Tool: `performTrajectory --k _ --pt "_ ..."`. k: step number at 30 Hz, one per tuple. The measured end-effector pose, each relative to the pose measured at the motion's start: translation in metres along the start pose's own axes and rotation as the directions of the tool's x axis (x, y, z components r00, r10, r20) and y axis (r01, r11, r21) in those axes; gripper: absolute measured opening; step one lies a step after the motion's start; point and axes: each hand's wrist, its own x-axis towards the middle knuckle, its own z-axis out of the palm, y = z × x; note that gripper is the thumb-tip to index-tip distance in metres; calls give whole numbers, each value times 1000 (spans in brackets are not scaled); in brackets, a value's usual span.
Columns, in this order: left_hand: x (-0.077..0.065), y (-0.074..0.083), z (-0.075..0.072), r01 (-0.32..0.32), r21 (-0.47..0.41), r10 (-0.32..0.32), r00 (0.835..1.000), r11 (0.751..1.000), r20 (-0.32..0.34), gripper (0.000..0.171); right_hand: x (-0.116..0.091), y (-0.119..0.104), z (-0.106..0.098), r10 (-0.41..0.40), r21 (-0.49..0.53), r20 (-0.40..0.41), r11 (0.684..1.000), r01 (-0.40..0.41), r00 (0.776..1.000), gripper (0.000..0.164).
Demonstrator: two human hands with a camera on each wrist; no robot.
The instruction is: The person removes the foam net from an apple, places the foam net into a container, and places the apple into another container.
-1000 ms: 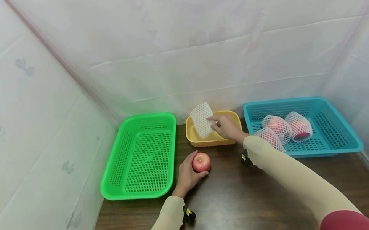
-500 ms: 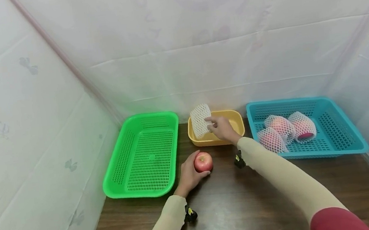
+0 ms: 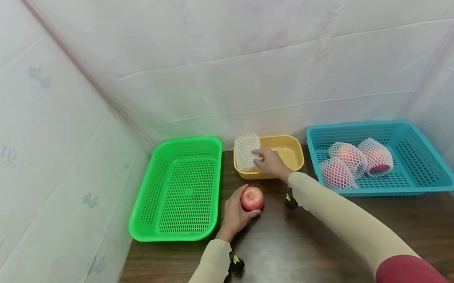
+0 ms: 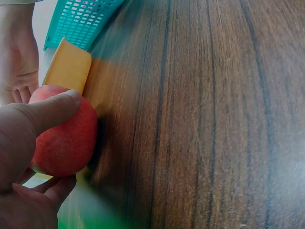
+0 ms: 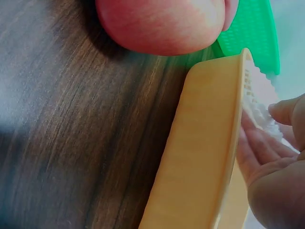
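A red apple (image 3: 252, 198) stands on the brown table, held by my left hand (image 3: 235, 213) with thumb and fingers curled round its sides. In the left wrist view the thumb lies across the apple (image 4: 66, 133). My right hand (image 3: 270, 161) is over the small yellow basket (image 3: 292, 152), pinching the edge of a white foam fruit net (image 3: 246, 151). The net lies at the basket's left end, its top sticking up past the back rim. From the right wrist, the net (image 5: 259, 90) shows between thumb and fingers, just inside the basket wall (image 5: 200, 138).
On the left stands a green plastic basket (image 3: 188, 191) with nothing in it. A blue basket (image 3: 402, 181) on the right holds several apples in foam nets (image 3: 348, 157). White sheeting (image 3: 220, 85) closes off the back and both sides of the brown table (image 3: 299, 246).
My right hand has lowered the foam net further into the yellow basket. The left hand stays on the apple. The head view has shifted slightly, so everything sits a little further right.
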Motion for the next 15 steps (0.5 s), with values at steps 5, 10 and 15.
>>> performTrajectory --k 5,10,15 --pt "0 1 0 6 3 -6 1000 1000 4 85 1 1 2 -15 -118 41 993 20 999 41" --pt "0 -1 1 3 9 -3 1000 1000 2 85 0 0 0 16 -204 119 979 9 993 46" --pt "0 -2 1 7 7 -7 1000 1000 0 85 0 0 -1 86 -295 165 955 -34 983 53"
